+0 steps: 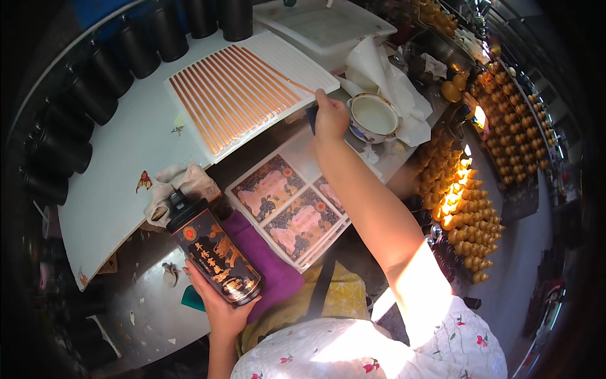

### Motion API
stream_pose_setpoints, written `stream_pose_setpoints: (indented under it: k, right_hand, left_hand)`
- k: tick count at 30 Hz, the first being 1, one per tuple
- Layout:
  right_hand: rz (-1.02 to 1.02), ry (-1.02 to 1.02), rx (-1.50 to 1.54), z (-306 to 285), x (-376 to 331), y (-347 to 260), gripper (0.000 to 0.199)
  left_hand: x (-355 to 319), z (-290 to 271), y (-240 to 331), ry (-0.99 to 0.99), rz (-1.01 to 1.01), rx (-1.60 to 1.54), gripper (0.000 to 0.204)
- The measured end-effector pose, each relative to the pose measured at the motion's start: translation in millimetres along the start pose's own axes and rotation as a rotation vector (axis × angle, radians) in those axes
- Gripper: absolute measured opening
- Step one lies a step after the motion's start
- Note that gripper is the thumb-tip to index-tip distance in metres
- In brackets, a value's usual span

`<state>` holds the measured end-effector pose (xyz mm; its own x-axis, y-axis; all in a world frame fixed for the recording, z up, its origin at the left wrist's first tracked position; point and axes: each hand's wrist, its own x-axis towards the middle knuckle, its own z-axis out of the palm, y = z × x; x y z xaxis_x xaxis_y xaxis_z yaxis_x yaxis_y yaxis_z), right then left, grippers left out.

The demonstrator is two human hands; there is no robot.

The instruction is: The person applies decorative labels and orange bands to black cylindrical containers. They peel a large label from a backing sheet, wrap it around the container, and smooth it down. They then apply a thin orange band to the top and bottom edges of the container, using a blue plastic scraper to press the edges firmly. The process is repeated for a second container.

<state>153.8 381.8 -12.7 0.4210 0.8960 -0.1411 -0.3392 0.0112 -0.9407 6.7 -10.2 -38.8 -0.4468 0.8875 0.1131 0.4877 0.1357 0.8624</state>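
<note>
My left hand (222, 314) is wrapped round the lower end of a black bottle (218, 256) with gold and copper decoration, tilted with its neck toward the upper left. Fingers of my right hand (331, 119) are pinched at the right corner of a white sheet (183, 129) lined with copper-coloured strips. They grip the end of one copper-coloured strip (285, 77), which bends away from the others. A small dark blue piece (311, 116) shows beside that hand; whether it is held cannot be seen.
Below the sheet sits a white tray (300, 262) with printed decal sheets (306, 218). An enamel bowl (374, 117) of liquid stands right of my right hand, near crumpled white paper (404, 107). A damp cloth (189, 180) lies behind the bottle. Black bottles (129, 47) line the table's far left edge.
</note>
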Motion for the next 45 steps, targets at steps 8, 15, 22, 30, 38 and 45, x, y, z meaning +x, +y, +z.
stream_pose_setpoints:
  k: [8,15,22,30,38,45]
  right_hand:
    - [-0.459,-0.092,0.075,-10.9,19.2,-38.7,0.021]
    - [-0.451,-0.66,-0.036,14.4,-43.3,-119.3,0.016]
    - [-0.563,-1.643,-0.183,9.8,-181.7,-173.5,0.031]
    - [0.175,-1.304,0.071,-10.0,-158.1,-120.7,0.027]
    - [0.158,-0.919,-0.078,-27.9,-148.2,-59.4,0.025]
    - [0.175,-0.79,-0.107,-36.9,-136.3,-43.8,0.022]
  left_hand:
    - [4.1,-11.3,4.9,0.047,0.132,-0.014,0.144]
    - [53.5,-57.9,38.5,0.294,0.232,0.123,0.097]
    - [130.7,-65.2,121.6,-0.01,0.529,-0.119,0.076]
    - [93.0,-97.9,87.5,-0.151,0.069,-0.477,0.017]
    - [94.7,-95.2,30.9,0.154,-0.025,-0.282,0.019]
    - [100.8,-72.6,18.8,0.267,-0.036,-0.312,0.014]
